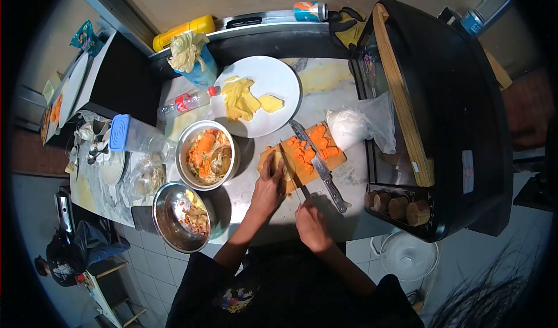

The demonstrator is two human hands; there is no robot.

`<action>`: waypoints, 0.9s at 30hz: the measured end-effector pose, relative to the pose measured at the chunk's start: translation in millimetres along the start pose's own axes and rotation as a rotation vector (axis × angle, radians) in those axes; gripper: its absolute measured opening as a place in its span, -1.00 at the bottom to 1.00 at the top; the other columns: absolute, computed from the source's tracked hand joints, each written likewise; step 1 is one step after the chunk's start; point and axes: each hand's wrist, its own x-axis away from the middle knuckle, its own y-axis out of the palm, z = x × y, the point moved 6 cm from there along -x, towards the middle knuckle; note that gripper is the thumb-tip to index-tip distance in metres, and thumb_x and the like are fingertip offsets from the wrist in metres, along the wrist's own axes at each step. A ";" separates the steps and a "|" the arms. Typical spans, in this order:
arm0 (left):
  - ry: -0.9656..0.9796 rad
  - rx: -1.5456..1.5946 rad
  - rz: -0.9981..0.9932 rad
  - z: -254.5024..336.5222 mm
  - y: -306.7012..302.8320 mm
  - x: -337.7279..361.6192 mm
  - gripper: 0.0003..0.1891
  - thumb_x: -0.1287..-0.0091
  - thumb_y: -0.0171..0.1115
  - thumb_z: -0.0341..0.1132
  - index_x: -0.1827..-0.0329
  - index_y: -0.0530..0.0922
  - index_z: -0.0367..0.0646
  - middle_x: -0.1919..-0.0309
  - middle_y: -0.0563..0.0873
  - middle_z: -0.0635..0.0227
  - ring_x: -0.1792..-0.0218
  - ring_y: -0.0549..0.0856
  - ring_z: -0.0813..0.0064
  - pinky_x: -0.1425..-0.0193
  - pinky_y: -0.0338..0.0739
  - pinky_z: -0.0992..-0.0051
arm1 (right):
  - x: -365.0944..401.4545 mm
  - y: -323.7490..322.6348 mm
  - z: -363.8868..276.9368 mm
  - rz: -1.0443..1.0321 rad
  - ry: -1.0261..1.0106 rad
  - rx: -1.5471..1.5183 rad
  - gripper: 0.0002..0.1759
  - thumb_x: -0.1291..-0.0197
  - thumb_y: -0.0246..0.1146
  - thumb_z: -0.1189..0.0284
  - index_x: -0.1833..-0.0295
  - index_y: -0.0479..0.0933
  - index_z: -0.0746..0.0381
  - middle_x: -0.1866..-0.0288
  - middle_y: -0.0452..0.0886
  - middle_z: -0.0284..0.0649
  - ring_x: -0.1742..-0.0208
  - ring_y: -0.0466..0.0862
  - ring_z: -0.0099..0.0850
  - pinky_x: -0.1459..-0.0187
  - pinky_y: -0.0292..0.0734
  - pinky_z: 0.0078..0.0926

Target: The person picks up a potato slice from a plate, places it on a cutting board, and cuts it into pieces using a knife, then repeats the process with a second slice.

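Note:
On a small wooden cutting board (334, 165), my left hand (269, 187) presses its fingers around a pale yellow piece that looks like potato (286, 172). My right hand (312, 224) grips a knife (294, 178), whose blade lies against the right side of that piece. Chopped carrot (299, 152) is spread over the board. A second, larger knife (319, 166) with a dark handle rests across the board, its handle on the counter. Beyond the board stands a white plate (273, 75) with yellow potato slices (239, 99).
To the left are a white pot (181, 148) of shredded vegetables and a steel bowl (157, 217) with peelings. A plastic bottle (185, 102) lies behind them. A bag of white powder (354, 121) sits beside the black oven (453, 113) at right. Another person (75, 252) is at far left.

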 end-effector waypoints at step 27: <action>0.005 -0.006 -0.021 7.6 -2.1 1.1 -0.43 -0.08 0.18 -0.56 -0.24 0.36 -0.41 -0.31 0.21 -0.24 0.03 0.58 -0.21 0.05 0.58 0.18 | -6.0 16.8 7.6 0.049 0.041 0.083 -0.76 -0.30 -0.02 0.43 0.19 0.41 0.43 0.40 0.63 0.08 0.31 0.67 0.02 0.29 0.61 -0.15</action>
